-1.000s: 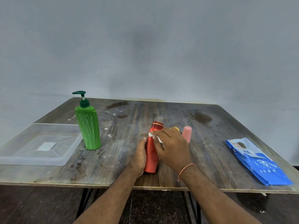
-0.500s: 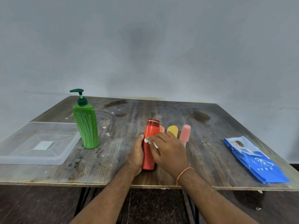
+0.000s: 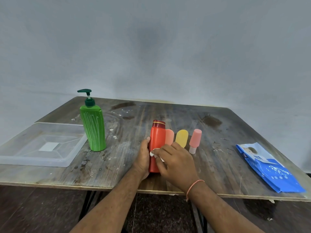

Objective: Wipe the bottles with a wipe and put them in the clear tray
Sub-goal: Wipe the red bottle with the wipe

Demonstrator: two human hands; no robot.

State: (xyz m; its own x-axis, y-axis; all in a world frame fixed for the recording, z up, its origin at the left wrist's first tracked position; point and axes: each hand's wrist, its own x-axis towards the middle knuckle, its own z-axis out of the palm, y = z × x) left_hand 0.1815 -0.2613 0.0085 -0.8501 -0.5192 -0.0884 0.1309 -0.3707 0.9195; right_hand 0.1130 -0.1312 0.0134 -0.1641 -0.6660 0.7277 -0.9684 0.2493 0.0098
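A red bottle [image 3: 157, 138] with a dark red cap stands upright near the table's front edge. My left hand [image 3: 143, 158] grips its left side. My right hand [image 3: 175, 163] holds a small white wipe [image 3: 154, 153] pressed against the bottle's lower front. Behind my right hand stand a peach bottle [image 3: 169, 136], a yellow bottle [image 3: 182, 137] and a pink bottle [image 3: 194, 140]. A green pump bottle [image 3: 93, 126] stands to the left, beside the clear tray [image 3: 33, 158], which holds no bottle.
A blue pack of wipes [image 3: 269, 167] lies at the right edge of the stained wooden table [image 3: 117, 157]. A grey wall rises behind the table. Dark floor shows below the front edge.
My right hand has slid the wipe down the red bottle from near its cap to its lower half. The bottles behind it are now uncovered. My left hand keeps its hold.
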